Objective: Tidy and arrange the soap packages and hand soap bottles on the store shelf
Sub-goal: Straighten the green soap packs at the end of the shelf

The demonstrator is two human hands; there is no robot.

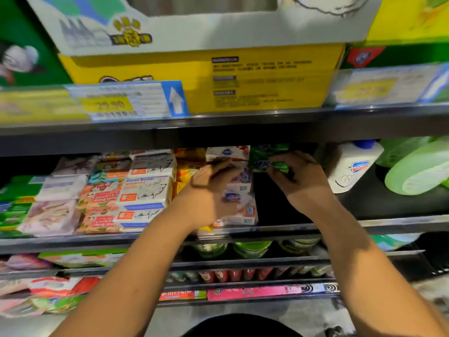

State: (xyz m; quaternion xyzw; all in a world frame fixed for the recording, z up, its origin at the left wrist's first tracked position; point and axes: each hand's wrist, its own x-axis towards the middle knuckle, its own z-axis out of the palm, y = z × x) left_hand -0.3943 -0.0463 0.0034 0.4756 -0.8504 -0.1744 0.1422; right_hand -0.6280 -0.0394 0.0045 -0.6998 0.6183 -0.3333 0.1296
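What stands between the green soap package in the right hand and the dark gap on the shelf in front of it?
Nothing visible does. The right hand holds the green soap package behind the dark gap; white soap packages lie left of it, the hand soap bottle right of it.

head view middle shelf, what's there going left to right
green packs, pink packs, orange packs, goat soap packs, yellow packs, white packs, green soap package, right hand, white soap bottle, pale green containers
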